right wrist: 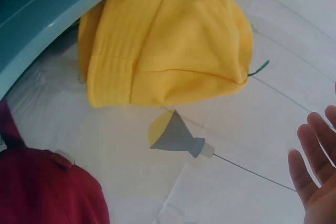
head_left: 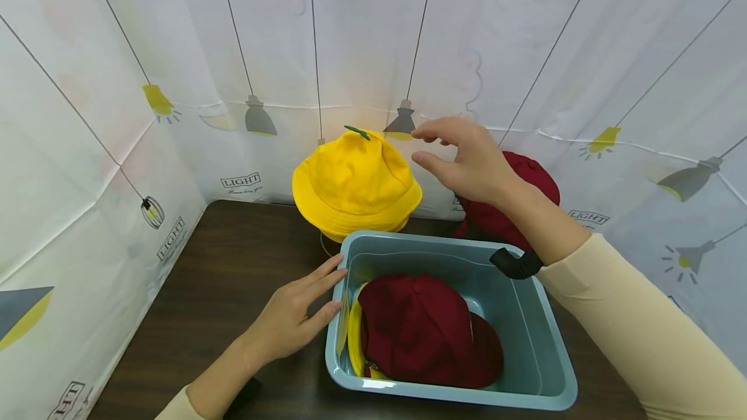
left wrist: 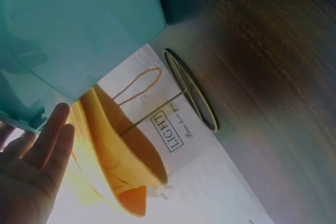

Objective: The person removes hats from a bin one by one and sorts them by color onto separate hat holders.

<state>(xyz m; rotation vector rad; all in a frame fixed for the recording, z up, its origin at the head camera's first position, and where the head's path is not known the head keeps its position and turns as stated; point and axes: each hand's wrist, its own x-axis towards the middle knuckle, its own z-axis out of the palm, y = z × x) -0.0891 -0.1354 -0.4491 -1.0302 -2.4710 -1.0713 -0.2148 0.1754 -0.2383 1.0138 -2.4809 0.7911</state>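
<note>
Your hands are apart: your left hand (head_left: 294, 316) touches the blue bin (head_left: 467, 396) with extended fingers; your right hand (head_left: 469, 161), fingers parted from thumb, hovers beside the yellow hat (head_left: 356, 186), propped on a wire stand (left wrist: 185, 92) behind the bin. Inside lies a maroon cap (head_left: 417, 332).

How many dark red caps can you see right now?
2. The front red cap lies in the blue bin; the back red cap is behind the bin's far right corner, partly covered. More could be hidden inside the bin.
</note>
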